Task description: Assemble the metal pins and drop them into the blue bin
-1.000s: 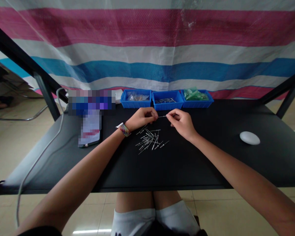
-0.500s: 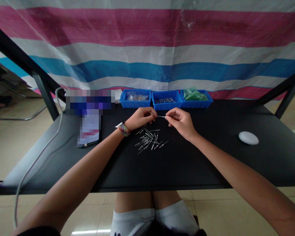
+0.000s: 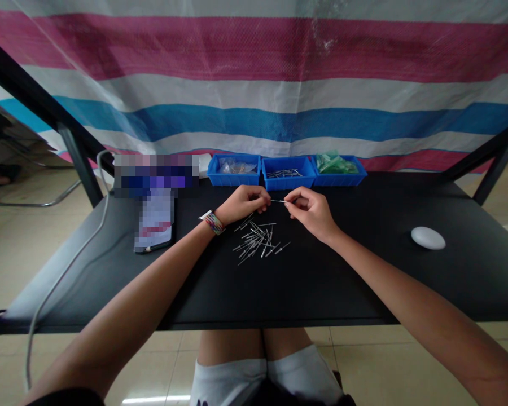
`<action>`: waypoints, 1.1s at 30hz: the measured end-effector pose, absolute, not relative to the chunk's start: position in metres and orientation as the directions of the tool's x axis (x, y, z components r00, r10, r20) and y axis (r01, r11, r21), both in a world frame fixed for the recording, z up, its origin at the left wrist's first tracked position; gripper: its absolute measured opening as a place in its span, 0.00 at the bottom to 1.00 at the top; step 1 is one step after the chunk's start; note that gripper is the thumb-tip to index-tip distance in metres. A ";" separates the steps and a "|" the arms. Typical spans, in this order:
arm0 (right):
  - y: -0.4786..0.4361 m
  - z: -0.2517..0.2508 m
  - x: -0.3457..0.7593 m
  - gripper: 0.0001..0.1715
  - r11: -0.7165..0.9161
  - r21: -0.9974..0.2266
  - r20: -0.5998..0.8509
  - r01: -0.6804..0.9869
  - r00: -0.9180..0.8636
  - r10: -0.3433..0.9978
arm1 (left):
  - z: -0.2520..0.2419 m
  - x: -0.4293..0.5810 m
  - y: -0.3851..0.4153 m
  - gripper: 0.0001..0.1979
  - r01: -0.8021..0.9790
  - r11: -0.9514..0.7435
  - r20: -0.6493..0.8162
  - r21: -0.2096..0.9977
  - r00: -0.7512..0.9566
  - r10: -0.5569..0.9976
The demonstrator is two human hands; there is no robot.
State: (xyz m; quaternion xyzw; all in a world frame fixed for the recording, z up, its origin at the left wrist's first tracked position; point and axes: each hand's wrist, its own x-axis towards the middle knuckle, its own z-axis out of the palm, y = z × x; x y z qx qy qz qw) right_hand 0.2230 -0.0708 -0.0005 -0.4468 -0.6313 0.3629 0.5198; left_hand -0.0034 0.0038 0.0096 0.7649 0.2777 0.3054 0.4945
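A thin metal pin (image 3: 278,201) is held level between my two hands above the black table (image 3: 322,282). My left hand (image 3: 241,204), with a bright woven band at the wrist, pinches the pin's left end with closed fingers. My right hand (image 3: 308,211) pinches its right end, fingers curled. Just below the hands lies a loose pile of several metal pins (image 3: 258,239) on the table.
Three blue bins stand at the table's back edge: left bin (image 3: 233,170) with clear bags, middle bin (image 3: 288,172) with metal pins, right bin (image 3: 339,169) with green parts. A phone (image 3: 154,221) lies at left, a white oval object (image 3: 428,238) at right, a grey cable (image 3: 63,270) along the left edge.
My right hand has slid a little to the left along the pin, closer to my left hand. The pile and bins are as before.
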 end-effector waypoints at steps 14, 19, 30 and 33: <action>-0.073 0.008 0.222 0.08 0.436 -0.841 0.483 0.322 0.081 0.872 | 0.008 -0.004 0.004 0.11 0.143 -0.348 0.179 0.926 0.646 0.742; -0.042 0.013 0.238 0.12 0.449 -0.782 0.583 0.432 0.253 0.772 | 0.007 -0.003 0.005 0.11 0.137 -0.326 0.167 0.935 0.641 0.749; -0.046 0.012 0.239 0.10 0.459 -0.724 0.591 0.515 0.122 0.797 | 0.008 -0.004 0.005 0.13 0.137 -0.309 0.153 0.941 0.643 0.750; -0.059 0.012 0.229 0.11 0.532 -0.696 0.585 0.482 -0.050 0.810 | 0.008 -0.004 0.006 0.14 0.126 -0.296 0.150 0.947 0.641 0.753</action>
